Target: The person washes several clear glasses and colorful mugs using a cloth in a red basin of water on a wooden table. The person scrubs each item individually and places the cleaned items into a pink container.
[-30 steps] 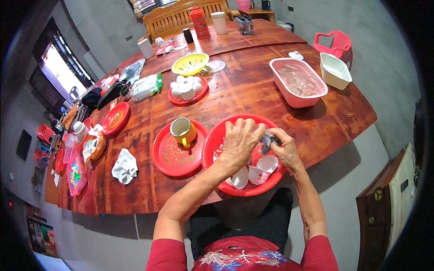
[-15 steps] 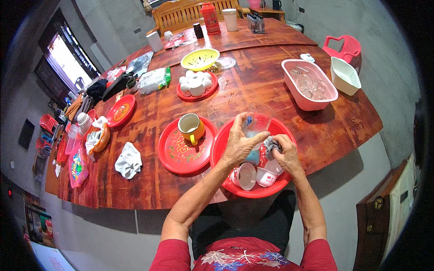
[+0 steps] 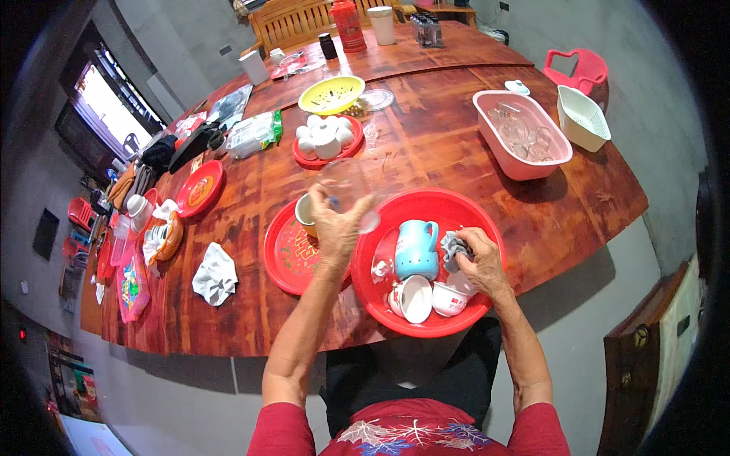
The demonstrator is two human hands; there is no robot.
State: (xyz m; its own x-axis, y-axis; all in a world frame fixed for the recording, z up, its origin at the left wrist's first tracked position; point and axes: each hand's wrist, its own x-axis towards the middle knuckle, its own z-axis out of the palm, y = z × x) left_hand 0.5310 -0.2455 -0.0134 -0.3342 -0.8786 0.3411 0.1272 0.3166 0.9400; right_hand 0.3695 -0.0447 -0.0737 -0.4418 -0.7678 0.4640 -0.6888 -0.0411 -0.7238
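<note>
My left hand is closed round a clear drinking glass, somewhat blurred, above the gap between the red tray and the red basin. Over the right side of the red basin, my right hand grips a grey cloth. In the basin a light blue mug lies on its side. Nearer to me are two white cups, one tipped and one with red print. A yellow mug stands on the red tray, partly hidden behind my left hand.
A pink tub of glassware and a white basket stand at right. Behind are a teapot set and a yellow colander. A white cloth lies at left, near an orange basket.
My left hand has carried the glass leftward out of the basin, toward the tray, uncovering the blue mug. The right hand stays over the basin with the cloth.
</note>
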